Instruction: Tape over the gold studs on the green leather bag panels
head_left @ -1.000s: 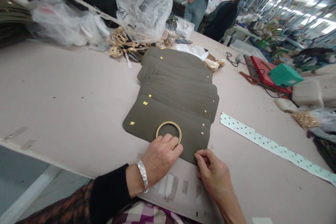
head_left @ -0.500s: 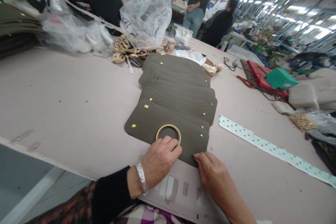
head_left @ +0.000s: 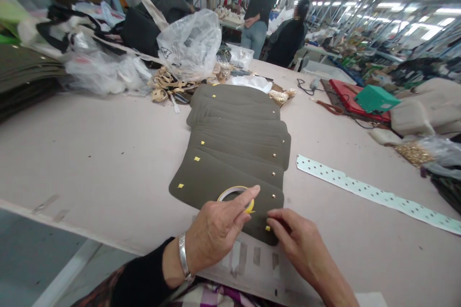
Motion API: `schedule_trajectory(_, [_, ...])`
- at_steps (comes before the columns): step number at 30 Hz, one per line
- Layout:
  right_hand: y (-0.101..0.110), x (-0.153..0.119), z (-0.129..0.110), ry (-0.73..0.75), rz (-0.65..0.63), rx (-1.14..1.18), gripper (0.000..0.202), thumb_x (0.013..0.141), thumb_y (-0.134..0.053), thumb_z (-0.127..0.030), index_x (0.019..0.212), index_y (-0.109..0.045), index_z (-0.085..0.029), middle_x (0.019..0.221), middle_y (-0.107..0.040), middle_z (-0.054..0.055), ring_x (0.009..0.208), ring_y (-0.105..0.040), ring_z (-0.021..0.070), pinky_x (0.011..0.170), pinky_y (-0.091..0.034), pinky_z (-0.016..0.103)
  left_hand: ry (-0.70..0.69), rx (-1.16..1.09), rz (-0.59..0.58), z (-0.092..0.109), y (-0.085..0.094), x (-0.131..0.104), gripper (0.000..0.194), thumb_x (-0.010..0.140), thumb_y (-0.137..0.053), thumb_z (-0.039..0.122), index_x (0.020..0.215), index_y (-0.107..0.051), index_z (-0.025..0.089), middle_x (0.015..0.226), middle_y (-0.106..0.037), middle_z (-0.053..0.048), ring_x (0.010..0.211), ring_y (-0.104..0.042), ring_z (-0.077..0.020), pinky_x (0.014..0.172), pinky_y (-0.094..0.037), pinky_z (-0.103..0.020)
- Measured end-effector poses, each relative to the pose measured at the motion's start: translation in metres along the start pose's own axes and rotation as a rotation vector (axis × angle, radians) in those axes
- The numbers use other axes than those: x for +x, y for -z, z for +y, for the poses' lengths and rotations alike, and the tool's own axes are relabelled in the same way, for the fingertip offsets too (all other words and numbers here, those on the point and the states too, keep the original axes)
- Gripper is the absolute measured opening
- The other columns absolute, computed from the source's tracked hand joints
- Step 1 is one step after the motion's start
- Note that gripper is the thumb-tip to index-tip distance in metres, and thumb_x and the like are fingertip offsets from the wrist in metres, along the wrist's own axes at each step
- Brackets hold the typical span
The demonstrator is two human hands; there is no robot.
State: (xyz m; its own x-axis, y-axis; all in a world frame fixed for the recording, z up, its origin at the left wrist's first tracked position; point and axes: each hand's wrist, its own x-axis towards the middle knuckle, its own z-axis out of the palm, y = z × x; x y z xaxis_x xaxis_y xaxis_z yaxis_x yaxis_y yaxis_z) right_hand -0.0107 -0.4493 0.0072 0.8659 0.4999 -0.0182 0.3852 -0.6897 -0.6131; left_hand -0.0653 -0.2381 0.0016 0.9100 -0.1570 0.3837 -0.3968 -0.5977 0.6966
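My left hand [head_left: 216,228] is closed on a roll of yellow tape [head_left: 235,188], held over the front of an olive-green panel [head_left: 216,177]. Its index finger stretches across the ring, and a short yellow end sticks out by the fingertips. Over the panel's front right corner is my right hand [head_left: 300,237], thumb and index finger slightly apart with nothing visible between them. Just below those fingertips lies a small piece of yellow tape [head_left: 267,228] on the panel. Similar panels overlap in a row behind, carrying small yellow pieces at left and metal studs at right.
A pale dotted strip [head_left: 374,194] lies to the right. Behind it are a green box [head_left: 376,99] and a bag of gold-coloured parts [head_left: 414,160]. Clear plastic bags [head_left: 190,45] and beige straps line the back. More olive pieces [head_left: 29,76] are stacked at left. Two people are in the background.
My right fingers have lifted off the panel corner, showing a yellow tape piece there. My left index finger has stretched out, and the roll has tilted. The whole view has shifted slightly.
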Motion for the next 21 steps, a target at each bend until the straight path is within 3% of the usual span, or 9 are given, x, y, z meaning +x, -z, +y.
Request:
schedule_trajectory(3, [0.001, -0.004, -0.012, 0.258, 0.225, 0.104, 0.018, 0.089, -0.052, -0.019, 0.104, -0.062, -0.021, 0.092, -0.069, 0.004, 0.080, -0.065, 0.0149, 0.070, -0.051, 0.025, 0.018, 0.013, -0.002, 0.008, -0.001, -0.002, 0.048, 0.096, -0.043, 0.020, 0.142, -0.029, 0.020, 0.076, -0.067, 0.002, 0.066, -0.062, -0.0118, 0.066, -0.052, -0.022])
schedule_trajectory(6, [-0.005, -0.003, -0.022, 0.483, 0.260, 0.096, 0.026, 0.087, -0.052, -0.008, 0.110, -0.058, -0.019, 0.099, -0.067, 0.006, 0.092, -0.063, 0.0160, 0.080, -0.051, 0.028, -0.011, 0.032, -0.011, 0.013, -0.005, -0.003, 0.046, 0.096, -0.043, 0.020, 0.140, -0.029, 0.020, 0.083, -0.069, 0.001, 0.071, -0.065, -0.0131, 0.068, -0.052, -0.024])
schedule_trajectory(8, [-0.009, -0.003, -0.025, 0.548, 0.269, 0.079, 0.025, 0.086, -0.052, -0.005, 0.106, -0.058, -0.018, 0.097, -0.067, 0.007, 0.092, -0.062, 0.0160, 0.080, -0.052, 0.029, -0.025, 0.065, -0.015, 0.016, -0.006, -0.004, 0.044, 0.096, -0.042, 0.021, 0.138, -0.030, 0.019, 0.088, -0.070, -0.001, 0.074, -0.066, -0.0143, 0.071, -0.053, -0.026])
schedule_trajectory(11, [-0.015, -0.003, -0.024, 0.566, 0.305, 0.042, 0.018, 0.086, -0.052, -0.004, 0.096, -0.058, -0.018, 0.086, -0.066, 0.005, 0.081, -0.062, 0.0150, 0.073, -0.052, 0.027, -0.026, 0.125, -0.024, 0.019, -0.007, -0.006, 0.036, 0.096, -0.042, 0.022, 0.132, -0.036, 0.019, 0.090, -0.070, -0.002, 0.074, -0.067, -0.0155, 0.070, -0.053, -0.027])
schedule_trajectory(14, [-0.019, -0.006, -0.021, 0.585, 0.377, -0.025, 0.014, 0.084, -0.053, -0.004, 0.088, -0.057, -0.017, 0.075, -0.065, 0.004, 0.071, -0.061, 0.0141, 0.066, -0.052, 0.025, -0.015, 0.151, -0.091, 0.022, -0.008, -0.007, 0.021, 0.095, -0.039, 0.018, 0.115, -0.048, 0.021, 0.085, -0.067, 0.000, 0.073, -0.065, -0.0157, 0.067, -0.051, -0.026])
schedule_trajectory(17, [-0.023, -0.010, -0.020, 0.567, 0.446, -0.050, 0.014, 0.082, -0.053, -0.004, 0.085, -0.059, -0.017, 0.071, -0.065, 0.003, 0.067, -0.062, 0.0130, 0.063, -0.051, 0.023, -0.012, 0.182, -0.152, 0.024, -0.008, -0.006, 0.018, 0.095, -0.036, 0.016, 0.099, -0.053, 0.020, 0.081, -0.065, -0.001, 0.074, -0.063, -0.0157, 0.066, -0.049, -0.025])
schedule_trajectory(19, [-0.025, -0.012, -0.021, 0.510, 0.470, -0.014, 0.014, 0.081, -0.054, -0.005, 0.084, -0.061, -0.017, 0.070, -0.066, 0.002, 0.064, -0.062, 0.0120, 0.062, -0.051, 0.022, -0.010, 0.235, -0.157, 0.025, -0.009, -0.003, 0.019, 0.095, -0.035, 0.016, 0.093, -0.054, 0.020, 0.076, -0.063, -0.001, 0.069, -0.061, -0.0157, 0.059, -0.045, -0.024])
schedule_trajectory(21, [-0.026, -0.013, -0.024, 0.357, 0.442, 0.095, 0.011, 0.081, -0.056, -0.010, 0.080, -0.063, -0.018, 0.067, -0.066, 0.001, 0.058, -0.062, 0.0108, 0.057, -0.049, 0.020, -0.027, 0.282, -0.139, 0.024, -0.010, 0.002, 0.021, 0.095, -0.034, 0.016, 0.087, -0.053, 0.019, 0.072, -0.059, 0.000, 0.063, -0.057, -0.0155, 0.052, -0.040, -0.024])
